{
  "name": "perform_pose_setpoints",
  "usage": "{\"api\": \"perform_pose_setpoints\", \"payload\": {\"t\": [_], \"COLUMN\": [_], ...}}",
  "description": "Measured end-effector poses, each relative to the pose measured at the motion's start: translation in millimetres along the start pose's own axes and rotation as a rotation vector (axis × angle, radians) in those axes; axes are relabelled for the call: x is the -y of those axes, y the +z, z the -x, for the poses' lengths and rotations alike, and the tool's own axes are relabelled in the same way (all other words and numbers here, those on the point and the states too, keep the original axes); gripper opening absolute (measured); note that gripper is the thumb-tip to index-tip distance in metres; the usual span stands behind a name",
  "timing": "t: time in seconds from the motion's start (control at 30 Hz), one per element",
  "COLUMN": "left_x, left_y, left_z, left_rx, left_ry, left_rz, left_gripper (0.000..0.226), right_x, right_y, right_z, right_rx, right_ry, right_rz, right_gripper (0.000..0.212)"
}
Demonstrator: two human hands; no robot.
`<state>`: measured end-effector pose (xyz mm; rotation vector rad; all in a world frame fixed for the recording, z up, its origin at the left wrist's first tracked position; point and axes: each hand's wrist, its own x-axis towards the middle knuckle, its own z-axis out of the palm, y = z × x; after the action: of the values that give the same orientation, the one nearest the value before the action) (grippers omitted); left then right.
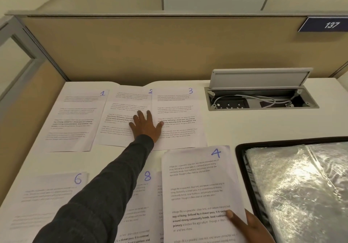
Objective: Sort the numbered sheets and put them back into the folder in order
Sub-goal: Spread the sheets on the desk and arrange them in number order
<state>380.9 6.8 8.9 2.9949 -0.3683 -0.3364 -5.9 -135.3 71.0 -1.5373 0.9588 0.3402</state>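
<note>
My left hand [146, 126] lies flat, fingers spread, on sheet 2 [124, 99] at twelve o'clock on the desk [235, 125], with the thumb touching sheet 3 [177, 103]. My right hand [252, 227] pinches sheet 4 [199, 186] at five o'clock, beside the open folder [239, 148]. I'd lay it squarely right of sheet 3, number showing.

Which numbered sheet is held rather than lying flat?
Sheet 4, pinched at its lower right by the right hand; the others lie flat on the desk.

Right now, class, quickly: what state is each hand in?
Left hand: open, flat across sheet 2 and sheet 3.
Right hand: holding sheet 4, thumb on top.
</note>
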Motion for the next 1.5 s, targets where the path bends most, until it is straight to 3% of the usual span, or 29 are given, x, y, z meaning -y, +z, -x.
{"api": "perform_pose_setpoints", "payload": {"t": [0.07,0.17,0.27,0.37,0.47,0.73,1.0,1.07,1.17,1.27,1.5], "left_x": [-2.3,-12.7,-21.8,-24.2,-25.3,-20.9,-53.8,-67.9,-90.2,-110.8,-132.6], "left_y": [-6.3,-26.6,-41.2,-37.0,-28.2,-29.9,-70.6,-69.9,-64.4,-56.3,-39.8], "left_z": [8.4,35.7,79.0,118.2,137.4,118.9,27.9,-2.7,-33.3,-44.8,-43.5], "left_rx": [-0.029,-0.09,0.156,0.415,0.375,0.233,-0.024,-0.007,0.083,0.151,0.137], "left_ry": [0.007,0.05,-0.003,-0.048,-0.059,-0.066,-0.155,-0.161,-0.195,-0.229,-0.267], "left_rz": [0.078,0.451,0.791,0.911,0.96,0.946,1.05,1.037,0.939,0.816,0.744], "left_gripper": [0.079,0.069,0.057,0.049,0.033,0.033,0.029,0.023,0.041,0.047,0.051], "right_x": [3.8,10.7,10.7,11.6,14.0,11.5,0.0,-0.1,-1.3,-4.9,-34.9], "right_y": [-0.8,-1.3,-2.7,-3.0,-3.7,-7.3,-8.0,-6.8,-5.9,-3.2,11.0], "right_z": [-0.5,-1.0,-7.2,-13.7,-18.0,-25.4,-23.5,-19.4,-18.0,-14.2,-9.5], "right_rx": [-0.004,-0.05,-0.092,-0.087,-0.066,-0.073,-0.027,-0.016,-0.013,-0.028,-0.01], "right_ry": [-0.012,-0.047,-0.067,-0.076,-0.066,-0.085,-0.033,-0.039,-0.042,0.011,-0.04], "right_rz": [-0.051,-0.122,-0.244,-0.409,-0.476,-0.483,-0.467,-0.427,-0.251,-0.166,-0.146], "right_gripper": [0.099,0.082,0.061,0.03,0.031,0.036,0.031,0.032,0.074,0.062,0.085]}}
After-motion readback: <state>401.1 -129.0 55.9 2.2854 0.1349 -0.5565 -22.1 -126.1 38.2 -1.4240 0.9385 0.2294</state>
